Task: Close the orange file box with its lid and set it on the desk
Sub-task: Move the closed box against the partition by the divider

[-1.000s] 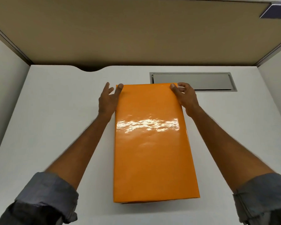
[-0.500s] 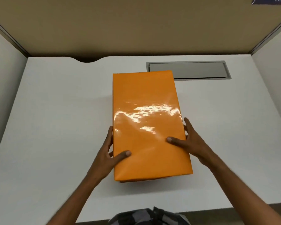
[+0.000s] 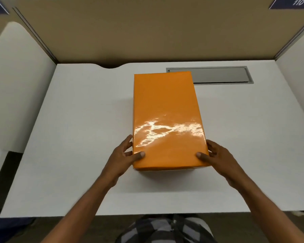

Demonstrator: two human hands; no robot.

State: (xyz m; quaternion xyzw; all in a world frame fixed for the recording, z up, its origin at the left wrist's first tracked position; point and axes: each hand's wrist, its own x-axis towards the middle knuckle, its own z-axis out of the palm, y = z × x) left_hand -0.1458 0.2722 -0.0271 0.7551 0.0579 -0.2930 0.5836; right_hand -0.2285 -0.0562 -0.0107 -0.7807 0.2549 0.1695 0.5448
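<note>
There is one orange box [image 3: 167, 120] on one white desk [image 3: 77, 137]. Two hands touch it, one left hand [image 3: 123, 156] and one right hand [image 3: 218, 157]. One grey hatch [image 3: 218, 75] sits in the desk.

Bright, even overhead light throws white glare across the orange box lid [image 3: 167, 120] at frame centre, soft shadow beneath its near edge, and wide-angle bending at the frame edges.

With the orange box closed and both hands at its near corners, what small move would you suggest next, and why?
Probably let go and draw both hands back. The orange file box seems to sit flat on the desk, lid on, while the left hand and right hand grip its near corners.
</note>
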